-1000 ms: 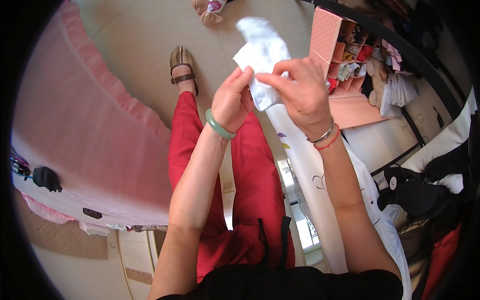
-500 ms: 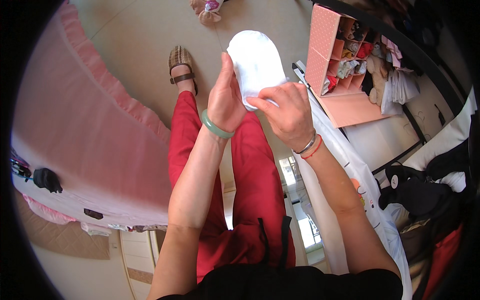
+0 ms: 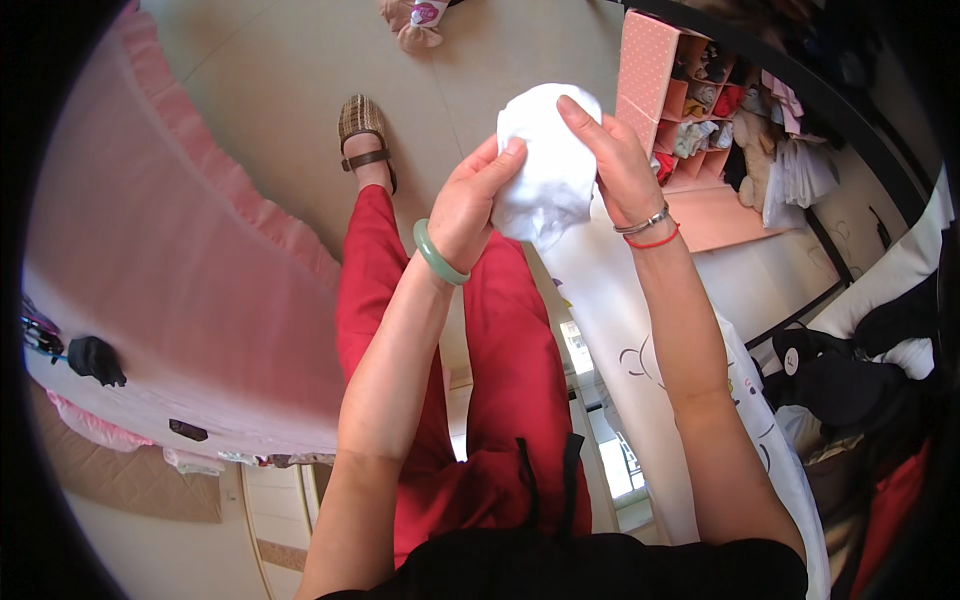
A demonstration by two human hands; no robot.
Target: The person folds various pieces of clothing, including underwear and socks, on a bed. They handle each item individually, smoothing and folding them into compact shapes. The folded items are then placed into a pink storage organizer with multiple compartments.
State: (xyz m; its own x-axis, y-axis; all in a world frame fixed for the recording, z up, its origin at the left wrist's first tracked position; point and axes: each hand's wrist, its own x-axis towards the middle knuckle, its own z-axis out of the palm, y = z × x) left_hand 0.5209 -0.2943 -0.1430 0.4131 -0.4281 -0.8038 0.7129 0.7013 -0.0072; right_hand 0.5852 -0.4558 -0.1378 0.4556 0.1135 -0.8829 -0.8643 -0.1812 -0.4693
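Observation:
A white sock [image 3: 548, 165], soft and rounded, is stretched between my two hands above my knees. My left hand [image 3: 468, 198], wearing a green bangle at the wrist, pinches its left side with the thumb on top. On the other side my right hand [image 3: 622, 165] grips the upper right edge, its thumb lying over the fabric. The fingers of both hands are partly hidden behind the sock. Its lower end hangs loose and creased.
To the right stands a pink dotted organizer box [image 3: 640, 75] with small clothes in its compartments. A pink-covered bed [image 3: 180, 260] fills the left. White printed cloth [image 3: 610, 290] lies below my right arm, and black garments [image 3: 840, 390] are piled at far right.
My right hand has moved from the sock's lower end up to its upper right edge. The sock has shifted right and down and looks wider, with its lower end now crumpled.

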